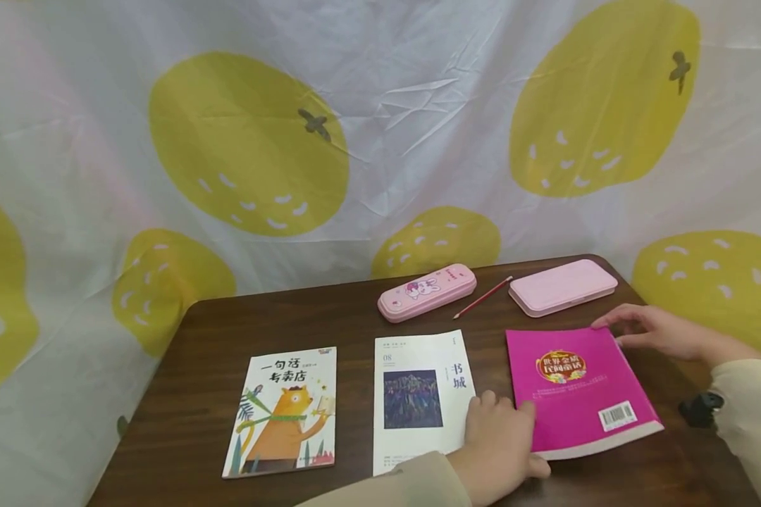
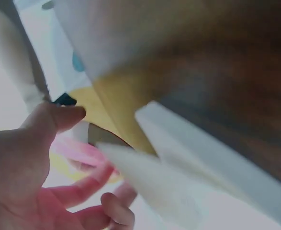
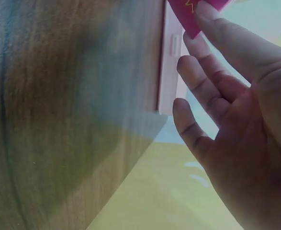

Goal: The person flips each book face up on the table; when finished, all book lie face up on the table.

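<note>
A magenta book with a barcode lies at the right of the table, its bottom edge bowed. My right hand is at its upper right corner; in the right wrist view the thumb rests on the magenta cover with a fingertip behind it, pinching the corner. By the book's left edge is my left hand, fingers spread and thumb apart, a fingertip right at the edge. It overlaps the right side of a white magazine. The left wrist view shows the left hand beside blurred pale page edges.
A picture book with a bear lies on the left of the dark wooden table. Along the back are a pink rabbit pencil case, a red pencil and a plain pink case. A fruit-patterned curtain hangs behind.
</note>
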{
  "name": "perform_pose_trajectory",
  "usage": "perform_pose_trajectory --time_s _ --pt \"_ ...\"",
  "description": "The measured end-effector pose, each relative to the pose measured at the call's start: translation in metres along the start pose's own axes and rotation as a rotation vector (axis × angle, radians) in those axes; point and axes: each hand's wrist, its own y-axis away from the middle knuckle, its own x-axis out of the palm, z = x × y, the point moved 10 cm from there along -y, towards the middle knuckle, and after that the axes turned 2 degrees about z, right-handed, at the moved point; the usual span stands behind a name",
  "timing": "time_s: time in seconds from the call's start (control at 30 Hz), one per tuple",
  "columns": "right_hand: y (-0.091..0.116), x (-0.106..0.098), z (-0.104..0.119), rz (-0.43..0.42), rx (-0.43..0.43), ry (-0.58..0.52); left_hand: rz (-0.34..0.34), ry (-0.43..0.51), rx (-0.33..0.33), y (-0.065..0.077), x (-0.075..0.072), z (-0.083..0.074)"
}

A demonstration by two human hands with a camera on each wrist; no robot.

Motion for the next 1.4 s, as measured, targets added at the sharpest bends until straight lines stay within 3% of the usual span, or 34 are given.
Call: perform_pose_trajectory --time_s 0.1,0.3,0.43,0.53,0.7,0.8,0.9,1.07,1.23,1.4 --pt "0.001 -0.003 -0.001 -0.005 -0.003 -0.014 -0.078 0.073 0.011 0.004 -0.014 0.011" --pt "-0.001 -0.008 0.001 -0.039 0.019 -0.095 -0.237 0.133 -0.007 0.013 -0.042 0.035" --pt "-0.005 -0.015 0.017 -0.092 -0.062 -0.165 -0.358 0.217 -0.008 0.019 -0.059 0.048" --pt "-0.007 -0.022 0.029 -0.141 -0.112 -0.173 -0.487 0.277 0.009 0.026 -0.071 0.054" --pt "-0.01 -0.038 0.031 -0.241 -0.023 -0.154 -0.741 0.319 0.086 0.042 -0.088 0.052" --pt "-0.009 -0.044 0.028 -0.263 0.05 -0.135 -0.813 0.346 0.115 0.046 -0.094 0.052" --pt "-0.006 -0.048 0.024 -0.285 0.125 -0.093 -0.782 0.379 0.106 0.043 -0.093 0.053" --pt "0.003 -0.048 0.014 -0.28 0.222 -0.014 -0.604 0.454 0.042 0.028 -0.078 0.058" --pt "0.01 -0.033 0.008 -0.173 0.246 -0.008 -0.426 0.434 0.003 0.017 -0.06 0.055" --pt "0.013 -0.018 0.003 -0.075 0.194 -0.067 -0.334 0.414 -0.004 0.012 -0.047 0.053"
